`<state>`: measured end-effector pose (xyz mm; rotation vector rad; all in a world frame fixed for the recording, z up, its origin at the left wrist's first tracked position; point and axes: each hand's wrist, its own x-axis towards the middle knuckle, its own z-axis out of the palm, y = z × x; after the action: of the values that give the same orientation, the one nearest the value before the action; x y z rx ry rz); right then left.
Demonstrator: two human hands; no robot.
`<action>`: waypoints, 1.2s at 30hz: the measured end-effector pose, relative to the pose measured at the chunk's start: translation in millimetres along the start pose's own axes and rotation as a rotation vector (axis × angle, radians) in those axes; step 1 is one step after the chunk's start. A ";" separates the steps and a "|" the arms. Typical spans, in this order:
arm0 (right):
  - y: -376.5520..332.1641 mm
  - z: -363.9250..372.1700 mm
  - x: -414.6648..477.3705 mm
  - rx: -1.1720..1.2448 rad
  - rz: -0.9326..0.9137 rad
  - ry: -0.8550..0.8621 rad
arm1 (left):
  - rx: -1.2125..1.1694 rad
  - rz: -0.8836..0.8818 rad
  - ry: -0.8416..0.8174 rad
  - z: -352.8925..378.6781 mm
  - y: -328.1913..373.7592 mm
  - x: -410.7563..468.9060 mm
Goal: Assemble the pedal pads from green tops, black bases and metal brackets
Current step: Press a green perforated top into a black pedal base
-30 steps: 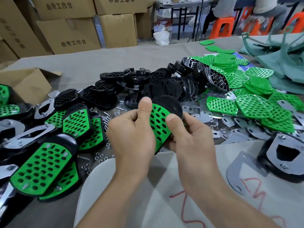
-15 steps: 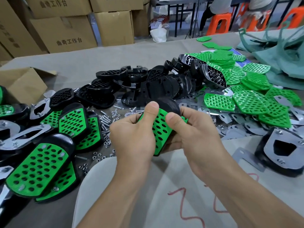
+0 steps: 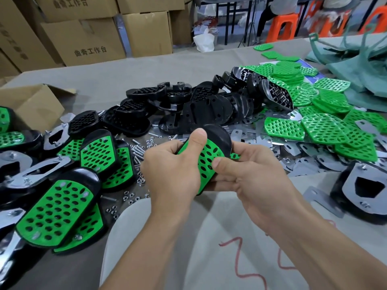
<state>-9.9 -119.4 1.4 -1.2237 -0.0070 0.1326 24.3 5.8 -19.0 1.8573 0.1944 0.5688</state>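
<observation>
Green top (image 3: 206,162) on black base (image 3: 217,136) | left hand (image 3: 170,170), right hand (image 3: 251,174): fingers curled, thumbs pressing top | above surface (image 3: 146,65) near edge

One wide-angle camera, worn on the person's head, faces forward and down across the desk (image 3: 146,65). The forearms enter from 6 o'clock, and the left hand (image 3: 169,170) and right hand (image 3: 255,174) sit at centre, close to the lens. Far off, cardboard boxes (image 3: 83,38) stand at 11 o'clock and orange stools (image 3: 282,24) at 1 o'clock.
</observation>
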 end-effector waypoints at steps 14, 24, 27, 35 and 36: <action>-18.5 -13.5 -2.2 -0.160 -0.031 -0.119 | 0.190 0.325 -0.120 -10.0 11.7 -9.7; -7.9 -4.8 -4.8 -0.228 -0.103 -0.137 | 0.161 0.324 -0.087 -11.2 13.1 -5.7; -9.3 -7.3 -3.2 -0.193 -0.090 -0.154 | 0.137 0.308 -0.112 -9.7 11.9 -5.4; -3.0 -1.9 -3.5 -0.093 -0.044 -0.099 | 0.052 0.200 -0.137 -6.9 1.6 3.8; -0.3 1.4 -3.8 -0.099 -0.036 -0.095 | 0.021 0.166 -0.122 -6.1 0.1 5.0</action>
<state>-13.8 -118.6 2.4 -1.3150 -0.1192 0.1606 25.8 12.9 -15.8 1.9337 -0.0350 0.5657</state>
